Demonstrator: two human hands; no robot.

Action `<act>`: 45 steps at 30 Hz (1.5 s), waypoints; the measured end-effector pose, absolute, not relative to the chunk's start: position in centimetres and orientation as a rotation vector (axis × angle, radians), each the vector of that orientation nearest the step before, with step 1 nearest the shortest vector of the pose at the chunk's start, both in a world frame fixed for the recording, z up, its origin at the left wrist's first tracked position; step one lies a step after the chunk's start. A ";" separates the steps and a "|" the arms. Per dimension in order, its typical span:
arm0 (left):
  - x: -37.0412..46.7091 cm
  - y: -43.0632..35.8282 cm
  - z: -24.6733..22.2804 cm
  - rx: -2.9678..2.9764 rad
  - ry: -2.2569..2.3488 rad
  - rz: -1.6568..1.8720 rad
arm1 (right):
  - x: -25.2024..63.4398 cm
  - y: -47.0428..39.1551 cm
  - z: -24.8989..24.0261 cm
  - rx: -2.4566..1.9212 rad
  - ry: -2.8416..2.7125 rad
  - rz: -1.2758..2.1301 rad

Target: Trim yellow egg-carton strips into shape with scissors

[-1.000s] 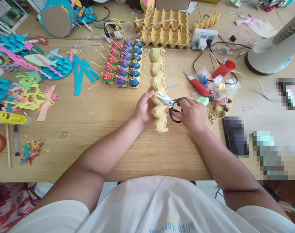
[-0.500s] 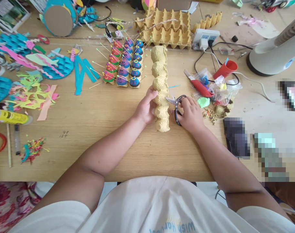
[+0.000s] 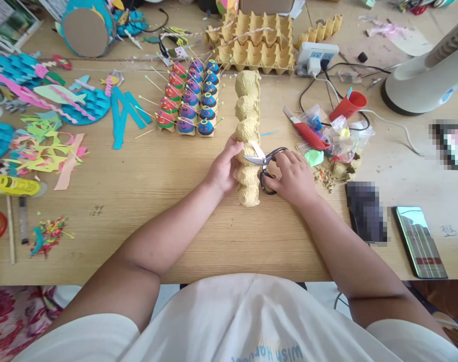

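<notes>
My left hand [image 3: 226, 165] grips a strip of egg carton [image 3: 247, 108] by its left edge, thumb on top and the other fingers underneath. The strip is yellowish-brown, one row of bumps, and points away from me over the table. My right hand [image 3: 292, 177] holds black-handled scissors [image 3: 267, 162], fingers in the loops. Their blades are parted and lie across the strip's right side, between two bumps near my left thumb. Whether the lower blade touches the carton I cannot tell.
Painted egg-carton caterpillars [image 3: 189, 98] with pins stand beyond my left hand. Egg trays [image 3: 255, 53] and a power strip [image 3: 316, 54] are at the back. A red-handled knife [image 3: 311, 136], red cup [image 3: 350, 106] and phone [image 3: 420, 241] lie right; paper scraps [image 3: 43, 156] and a glue stick [image 3: 15, 185] left.
The scissors have moved left, from beside the strip to over its edge, and their blades have spread wider. My left hand keeps its hold on the strip.
</notes>
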State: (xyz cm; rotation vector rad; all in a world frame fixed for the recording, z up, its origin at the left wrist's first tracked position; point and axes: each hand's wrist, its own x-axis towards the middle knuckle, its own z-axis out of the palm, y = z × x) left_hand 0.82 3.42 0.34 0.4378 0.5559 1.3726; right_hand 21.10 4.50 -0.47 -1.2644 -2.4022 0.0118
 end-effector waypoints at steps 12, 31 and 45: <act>0.8 3.9 0.1 0.305 0.571 1.357 | 21.3 4.7 0.7 -1.339 -2.390 -0.070; 0.5 3.5 0.5 0.353 0.617 1.286 | 21.4 5.4 -0.7 -1.358 -2.143 0.193; 0.7 2.7 0.8 0.388 0.549 1.190 | 21.1 5.3 -0.3 -1.283 -2.178 0.198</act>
